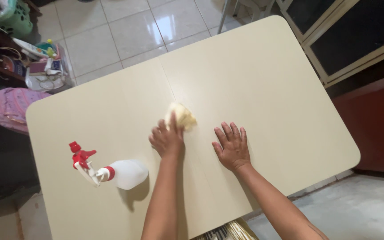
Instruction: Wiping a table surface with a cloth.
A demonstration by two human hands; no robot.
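Observation:
My left hand [167, 138] grips a crumpled pale yellow cloth [182, 116] and presses it onto the cream folding table [267, 89] near the middle seam. Flat on the tabletop lies my right hand [232, 144], palm down, fingers spread, holding nothing, just right of the cloth. A white spray bottle [121, 173] with a red trigger head [81, 156] stands to the left of my left forearm, apart from it.
White tiled floor [125, 31] lies beyond the table. A pink bag [10, 106] and a cluttered shelf with bottles [36, 58] sit at the left. A dark framed door [352, 35] and red wall [374, 124] are at the right.

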